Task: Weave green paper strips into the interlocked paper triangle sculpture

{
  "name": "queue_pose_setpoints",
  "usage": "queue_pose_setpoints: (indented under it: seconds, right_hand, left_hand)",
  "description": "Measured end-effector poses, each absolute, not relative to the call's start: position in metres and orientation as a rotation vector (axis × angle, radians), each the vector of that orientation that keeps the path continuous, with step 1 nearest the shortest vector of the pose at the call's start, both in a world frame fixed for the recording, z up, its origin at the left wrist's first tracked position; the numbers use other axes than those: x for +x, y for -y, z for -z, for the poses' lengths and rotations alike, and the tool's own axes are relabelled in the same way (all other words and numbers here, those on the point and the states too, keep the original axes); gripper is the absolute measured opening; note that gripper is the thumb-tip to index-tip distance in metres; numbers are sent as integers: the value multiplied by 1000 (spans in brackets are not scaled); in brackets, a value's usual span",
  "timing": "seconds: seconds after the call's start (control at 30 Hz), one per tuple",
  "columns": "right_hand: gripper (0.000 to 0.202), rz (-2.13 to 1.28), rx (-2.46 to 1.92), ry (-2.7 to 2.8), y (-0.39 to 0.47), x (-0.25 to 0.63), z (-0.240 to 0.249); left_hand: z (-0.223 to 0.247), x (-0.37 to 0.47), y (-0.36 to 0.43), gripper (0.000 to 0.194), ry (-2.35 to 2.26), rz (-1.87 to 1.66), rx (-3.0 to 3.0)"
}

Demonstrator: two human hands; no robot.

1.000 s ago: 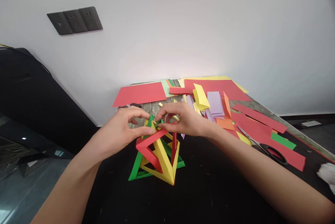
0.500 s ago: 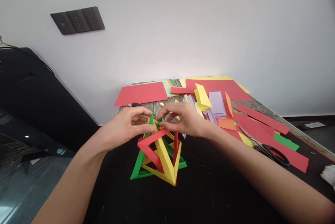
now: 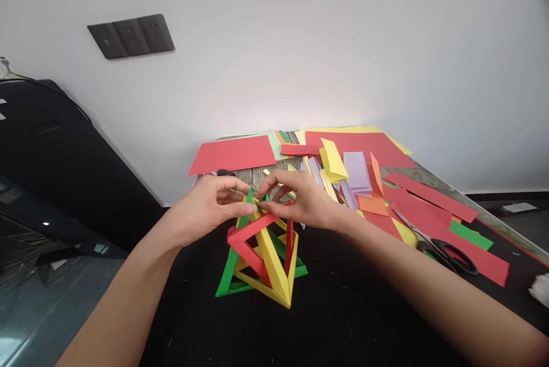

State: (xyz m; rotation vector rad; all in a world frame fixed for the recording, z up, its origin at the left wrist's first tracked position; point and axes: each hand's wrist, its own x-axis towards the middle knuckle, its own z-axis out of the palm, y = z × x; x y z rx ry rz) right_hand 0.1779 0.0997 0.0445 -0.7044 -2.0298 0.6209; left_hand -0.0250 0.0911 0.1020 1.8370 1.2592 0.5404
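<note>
Black table (image 3: 351,321) (paper-strewn) against a white wall (image 3: 300,41).

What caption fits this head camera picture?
Left hand and right hand pinch the top of a paper model.

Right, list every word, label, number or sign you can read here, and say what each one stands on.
None: no readable text in this view.
The dark grey wall socket panel shows only slots, no lettering.
The coloured paper sheets, the red, yellow and green folded paper frame model and the black-handled scissors are all unprinted.
</note>
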Motion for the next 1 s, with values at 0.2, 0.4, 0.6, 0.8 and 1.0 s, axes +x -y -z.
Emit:
queue_pose_setpoints:
  seconds: [0.2, 0.4, 0.6, 0.8, 1.0]
  right_hand:
    - [7, -603, -707, 2006, -99, 176, -42]
    - [7, -637, -716, 2006, -98, 175, -41]
    - [6, -645, -734, 2020, -93, 177, -45]
    - [10, -592, -683, 2050, -67, 180, -50]
    - [13, -416, -610, 2141, -48, 175, -54]
  left_hand:
    - [-103, -26, -91, 42, -1272, -556, 1799]
    - [-105, -25, -91, 41, -1273, -552, 1808]
    - [-104, -26, -89, 39, -1243, -578, 1802]
    - [-111, -31, -67, 30, -1108, -579, 1837]
    - [-75, -72, -23, 60, -1283, -867, 1788]
